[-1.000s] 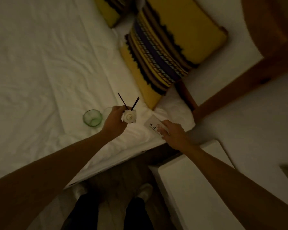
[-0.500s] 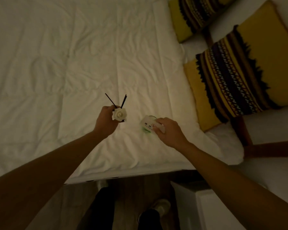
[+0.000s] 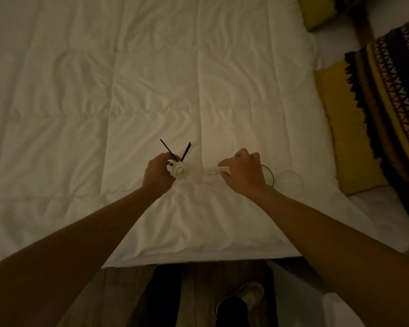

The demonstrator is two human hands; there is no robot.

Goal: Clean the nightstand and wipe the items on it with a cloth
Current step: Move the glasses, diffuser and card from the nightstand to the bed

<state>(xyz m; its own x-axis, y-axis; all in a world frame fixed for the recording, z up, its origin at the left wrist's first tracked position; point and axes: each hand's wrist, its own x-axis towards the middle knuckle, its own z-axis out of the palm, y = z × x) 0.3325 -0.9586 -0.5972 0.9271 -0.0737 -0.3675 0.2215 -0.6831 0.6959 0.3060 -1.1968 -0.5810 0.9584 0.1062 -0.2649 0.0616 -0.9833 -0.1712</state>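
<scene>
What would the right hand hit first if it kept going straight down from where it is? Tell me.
Most likely the white duvet just below the right hand and the white card it grips. The green glass sits beside it, partly hidden; depth is unclear.

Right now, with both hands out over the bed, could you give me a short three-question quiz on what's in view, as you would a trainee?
1. True or false: the left hand holds a white flower-shaped piece with two dark sticks rising from it.
2. What does the right hand have in its grip? A) a white card B) a spoon C) a pillow
3. Fill in: two glasses lie on the white ____, the green-rimmed glass partly hidden behind the right hand and the clear glass beside it.

Key: 1 true; 2 A; 3 duvet.
</scene>
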